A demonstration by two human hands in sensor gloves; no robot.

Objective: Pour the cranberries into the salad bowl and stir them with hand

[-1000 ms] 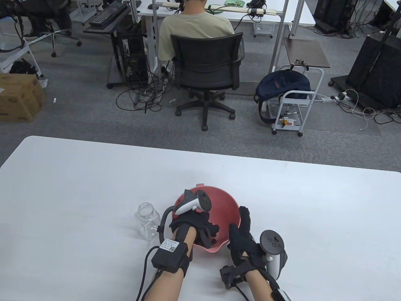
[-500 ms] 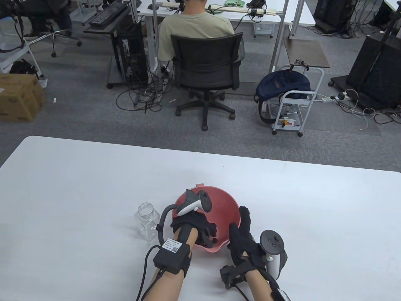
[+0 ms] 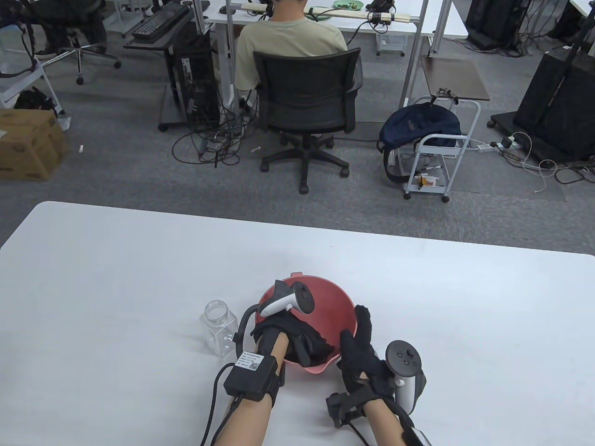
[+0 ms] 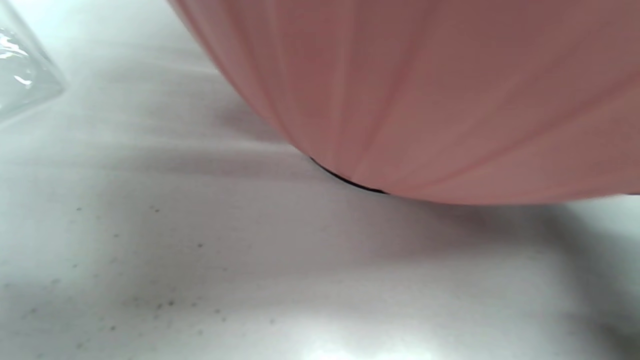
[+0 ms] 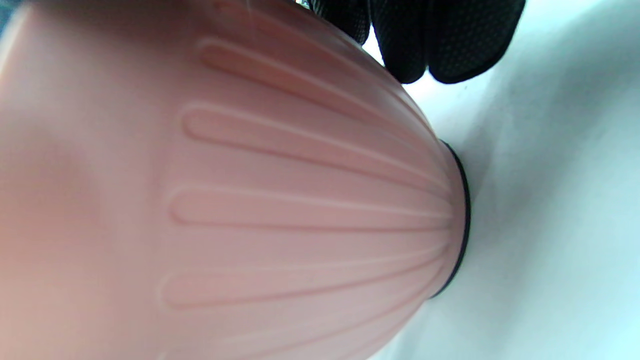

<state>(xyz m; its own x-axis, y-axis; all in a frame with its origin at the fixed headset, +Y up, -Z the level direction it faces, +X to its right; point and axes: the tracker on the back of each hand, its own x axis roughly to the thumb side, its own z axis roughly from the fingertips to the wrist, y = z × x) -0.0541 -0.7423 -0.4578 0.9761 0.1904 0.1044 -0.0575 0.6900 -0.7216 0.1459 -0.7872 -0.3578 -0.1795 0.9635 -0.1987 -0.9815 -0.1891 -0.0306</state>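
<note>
The pink ribbed salad bowl (image 3: pixel 332 304) stands on the white table, and its outer wall fills the left wrist view (image 4: pixel 450 100) and the right wrist view (image 5: pixel 250 200). My left hand (image 3: pixel 304 346) reaches down inside the bowl at its near side, fingers loosely bent; the bowl's contents are hidden under it. My right hand (image 3: pixel 360 337) lies flat against the bowl's right outer wall, its fingertips (image 5: pixel 440 45) resting on the wall. An empty clear jar (image 3: pixel 218 325) without a lid stands upright just left of the bowl, its edge also showing in the left wrist view (image 4: pixel 20 75).
The white table (image 3: pixel 116 278) stretches wide on both sides of the bowl. Beyond its far edge a person sits in an office chair (image 3: pixel 304 97), with a white cart (image 3: pixel 439 153) and a cardboard box (image 3: pixel 28 144) on the floor.
My left hand's fingers have swept inside the bowl toward its near wall. The right hand, bowl and jar have stayed put.
</note>
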